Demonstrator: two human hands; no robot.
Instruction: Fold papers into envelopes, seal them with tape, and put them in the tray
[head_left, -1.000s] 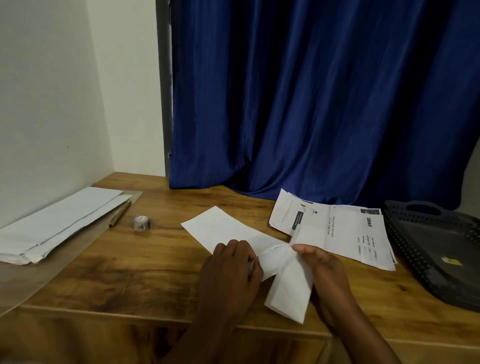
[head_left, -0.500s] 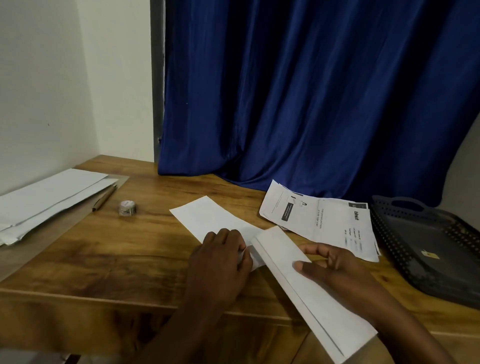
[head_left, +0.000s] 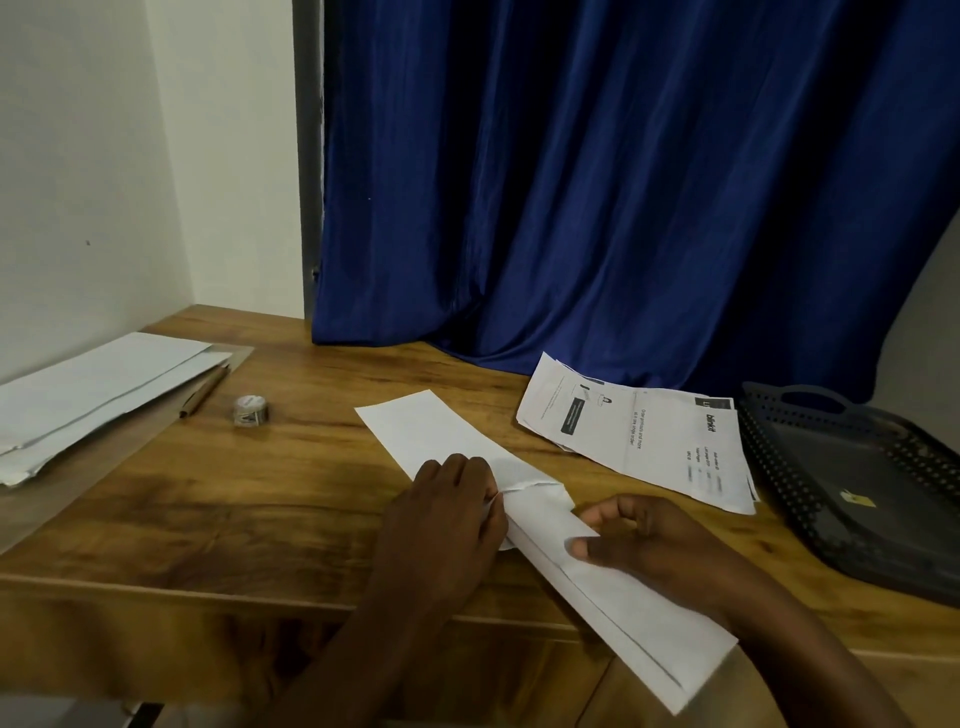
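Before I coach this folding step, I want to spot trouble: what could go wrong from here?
The folded paper sticks out past the table edge, so it may slip off if the right hand lifts. It looks crumpled under the left hand, so the crease could set crooked. The tape roll lies far left, so reaching for it may free the fold.

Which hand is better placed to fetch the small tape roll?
Left. The left hand is nearer the small silvery tape roll; the right hand is on the folded white paper.
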